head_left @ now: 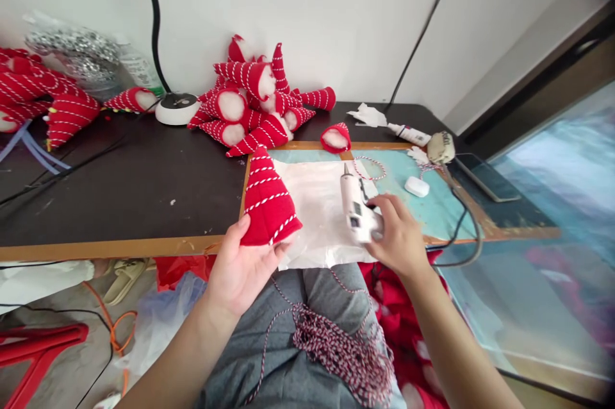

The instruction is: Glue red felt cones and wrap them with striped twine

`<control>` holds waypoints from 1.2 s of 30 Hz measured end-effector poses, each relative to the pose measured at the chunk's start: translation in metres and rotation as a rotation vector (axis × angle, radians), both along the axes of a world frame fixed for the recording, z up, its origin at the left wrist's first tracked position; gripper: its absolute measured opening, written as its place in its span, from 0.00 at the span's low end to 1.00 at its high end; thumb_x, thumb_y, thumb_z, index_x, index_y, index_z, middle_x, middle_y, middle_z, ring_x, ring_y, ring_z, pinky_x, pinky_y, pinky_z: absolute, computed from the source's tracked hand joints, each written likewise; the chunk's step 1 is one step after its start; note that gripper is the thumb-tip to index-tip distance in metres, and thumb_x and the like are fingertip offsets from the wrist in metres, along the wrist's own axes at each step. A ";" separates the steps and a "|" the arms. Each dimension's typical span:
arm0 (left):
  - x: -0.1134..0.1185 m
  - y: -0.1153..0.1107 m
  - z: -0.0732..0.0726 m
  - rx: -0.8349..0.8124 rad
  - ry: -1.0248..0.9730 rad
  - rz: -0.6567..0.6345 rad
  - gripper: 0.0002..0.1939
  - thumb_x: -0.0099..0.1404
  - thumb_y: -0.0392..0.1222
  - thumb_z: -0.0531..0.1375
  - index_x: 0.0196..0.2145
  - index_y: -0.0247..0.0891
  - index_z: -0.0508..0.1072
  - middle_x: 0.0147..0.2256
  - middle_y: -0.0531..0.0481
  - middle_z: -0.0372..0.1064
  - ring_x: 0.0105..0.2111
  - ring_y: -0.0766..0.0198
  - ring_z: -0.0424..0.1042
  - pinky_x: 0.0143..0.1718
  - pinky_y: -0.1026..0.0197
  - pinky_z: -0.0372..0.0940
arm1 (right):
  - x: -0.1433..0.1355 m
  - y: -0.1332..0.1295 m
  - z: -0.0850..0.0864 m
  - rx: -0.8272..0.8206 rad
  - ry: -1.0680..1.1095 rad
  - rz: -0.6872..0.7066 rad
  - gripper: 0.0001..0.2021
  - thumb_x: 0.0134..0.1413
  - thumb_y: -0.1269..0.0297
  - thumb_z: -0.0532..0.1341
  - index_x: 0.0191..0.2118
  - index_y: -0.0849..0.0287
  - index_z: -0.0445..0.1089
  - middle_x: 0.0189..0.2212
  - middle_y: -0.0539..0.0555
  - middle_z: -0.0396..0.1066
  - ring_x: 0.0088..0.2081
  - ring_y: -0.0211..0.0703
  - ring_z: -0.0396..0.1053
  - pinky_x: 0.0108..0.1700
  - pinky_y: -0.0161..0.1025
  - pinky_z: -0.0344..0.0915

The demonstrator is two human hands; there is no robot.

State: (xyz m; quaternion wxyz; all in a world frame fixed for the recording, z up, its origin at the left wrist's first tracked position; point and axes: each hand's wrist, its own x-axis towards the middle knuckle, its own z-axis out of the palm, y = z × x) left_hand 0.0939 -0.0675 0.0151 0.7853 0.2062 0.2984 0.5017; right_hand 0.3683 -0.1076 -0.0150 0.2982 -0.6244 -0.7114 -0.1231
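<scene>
My left hand (245, 271) holds a red cone-shaped cloth hat (269, 200) near its wide lower edge, the tip pointing up. Red-and-white twisted cord winds round the hat in slanting rows. In my right hand (398, 233) is a white glue gun (354, 207), gripped at the handle, its nozzle pointing away from me. Both are over a white sheet (319, 204) at the table's front edge. A tangled heap of red-and-white cord (341, 351) lies on my lap, with strands running up toward the table edge.
Stuffed red cones (254, 101) are piled at the back; more lie at left. A white lamp base (177, 109), a small red cone (336, 138), a cord loop (369, 167), a glue tube (408, 134), a white case (417, 186) and a phone (487, 177) surround the work area.
</scene>
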 end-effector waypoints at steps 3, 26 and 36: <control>0.001 -0.001 -0.002 0.010 0.033 0.039 0.18 0.61 0.53 0.69 0.45 0.42 0.77 0.51 0.47 0.78 0.48 0.55 0.79 0.45 0.58 0.78 | -0.038 -0.041 0.015 0.154 0.218 0.145 0.11 0.54 0.68 0.59 0.44 0.55 0.68 0.36 0.57 0.73 0.35 0.51 0.74 0.33 0.43 0.71; 0.013 -0.006 -0.001 0.067 0.075 0.170 0.19 0.58 0.54 0.71 0.44 0.44 0.78 0.47 0.50 0.79 0.51 0.53 0.78 0.46 0.57 0.77 | -0.110 -0.083 0.020 -0.158 0.615 0.351 0.10 0.64 0.64 0.53 0.29 0.52 0.55 0.23 0.49 0.58 0.23 0.42 0.59 0.22 0.41 0.52; 0.018 -0.007 0.005 0.029 -0.034 0.218 0.20 0.57 0.47 0.73 0.45 0.38 0.80 0.43 0.47 0.81 0.41 0.57 0.80 0.39 0.60 0.77 | -0.113 -0.080 0.016 -0.109 0.631 0.336 0.09 0.60 0.66 0.54 0.29 0.52 0.53 0.23 0.49 0.58 0.24 0.42 0.58 0.23 0.41 0.52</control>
